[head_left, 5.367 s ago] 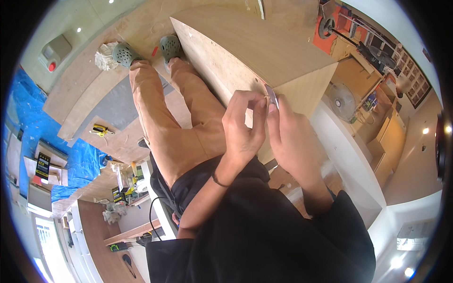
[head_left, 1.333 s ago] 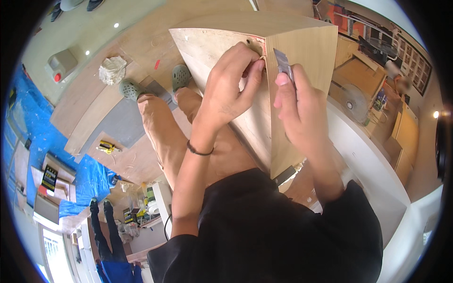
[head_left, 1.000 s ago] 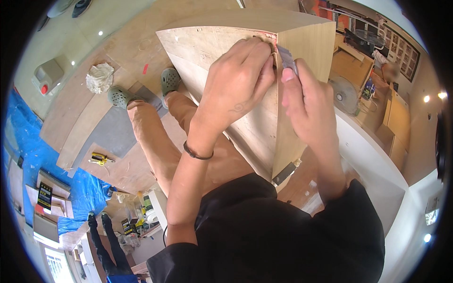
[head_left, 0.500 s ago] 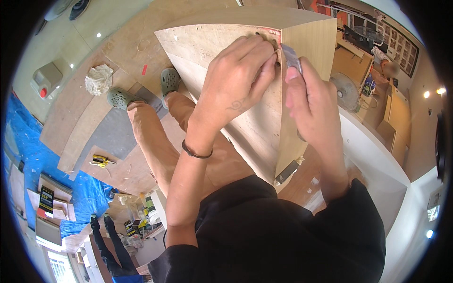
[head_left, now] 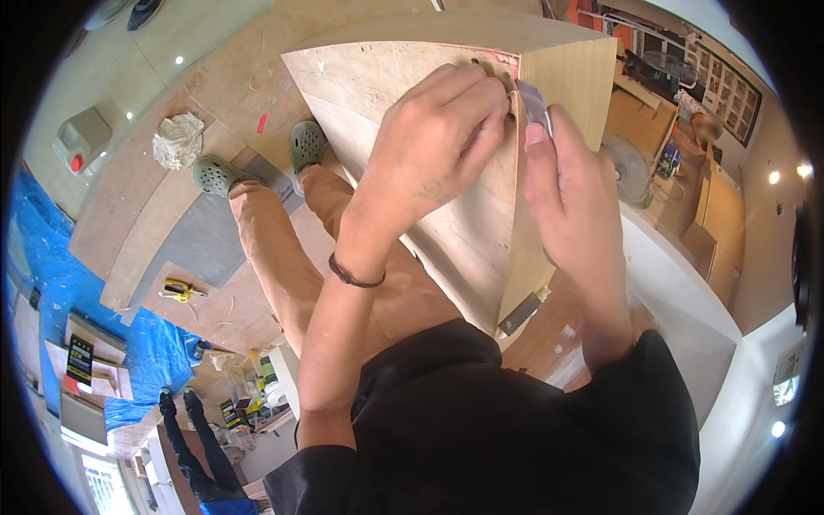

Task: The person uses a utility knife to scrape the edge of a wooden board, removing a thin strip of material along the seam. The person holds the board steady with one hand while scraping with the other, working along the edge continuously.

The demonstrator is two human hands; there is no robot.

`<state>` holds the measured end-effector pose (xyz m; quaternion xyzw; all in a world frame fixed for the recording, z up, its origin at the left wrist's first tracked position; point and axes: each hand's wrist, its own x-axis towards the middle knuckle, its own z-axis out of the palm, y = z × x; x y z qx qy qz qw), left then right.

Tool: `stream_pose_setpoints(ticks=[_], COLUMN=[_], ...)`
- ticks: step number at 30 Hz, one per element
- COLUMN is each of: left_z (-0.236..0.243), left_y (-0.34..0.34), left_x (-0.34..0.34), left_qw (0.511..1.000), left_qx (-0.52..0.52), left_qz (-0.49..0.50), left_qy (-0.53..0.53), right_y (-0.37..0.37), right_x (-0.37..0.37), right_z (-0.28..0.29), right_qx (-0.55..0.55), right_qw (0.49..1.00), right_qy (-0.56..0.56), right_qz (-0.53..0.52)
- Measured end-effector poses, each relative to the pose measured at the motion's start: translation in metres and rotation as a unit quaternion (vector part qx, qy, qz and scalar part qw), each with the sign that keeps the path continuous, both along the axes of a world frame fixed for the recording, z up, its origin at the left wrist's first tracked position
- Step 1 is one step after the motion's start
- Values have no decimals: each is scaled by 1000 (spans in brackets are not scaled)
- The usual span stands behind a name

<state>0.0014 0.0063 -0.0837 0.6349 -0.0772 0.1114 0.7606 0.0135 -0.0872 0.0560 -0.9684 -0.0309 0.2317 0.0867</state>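
A large plywood box [head_left: 576,86] with pale veneer fills the upper middle, its corner edge marked red near the top. My left hand [head_left: 433,137] is closed at that corner, fingertips curled onto the edge beside a small hole; what they pinch is hidden. My right hand [head_left: 571,180] grips a grey metal utility knife [head_left: 534,101], thumb along its body and the blade end at the corner edge, just right of my left fingertips. The panel's face shows behind and below my left hand, above my legs.
Plywood boards [head_left: 129,249] lie underfoot with yellow pliers [head_left: 182,287], a white rag [head_left: 178,142] and a plastic jug [head_left: 83,137]. A blue sheet [head_left: 51,257] and another person's legs [head_left: 193,429] are at left. A fan [head_left: 627,172] and a second person [head_left: 695,120] are at right.
My hands have risen to the box's top corner since the earliest frame, and the other person's legs appeared at lower left. Over the last second both hands and knife shifted slightly right in view.
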Motion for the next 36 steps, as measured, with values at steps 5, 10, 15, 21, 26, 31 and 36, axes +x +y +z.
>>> stream_pose_setpoints(ticks=[5, 10, 15, 21, 26, 31, 36], left_z=[0, 1, 1, 4, 3, 5, 15], left_y=[0, -1, -3, -2, -4, -4, 5], left_x=[1, -1, -2, -3, -12, -12, -2], left_qw=[1000, 999, 998, 998, 996, 994, 991], left_qx=[8, -40, -62, -56, -73, -73, -47], left_qz=[-9, -20, -18, -27, -37, -49, -72], left_qy=[-1, 6, 5, 14, 33, 64, 101], right_y=[4, 6, 9, 10, 12, 10, -12], right_x=[5, 8, 11, 15, 18, 15, -4], right_z=[3, 6, 9, 11, 9, 7, 0], right_qx=[-14, -19, -31, -33, -53, -32, 78], right_qw=[1000, 999, 998, 998, 996, 997, 995], right_qy=[16, 42, 55, 59, 57, 51, 19], right_qz=[7, 6, 7, 17, 42, 44, -57])
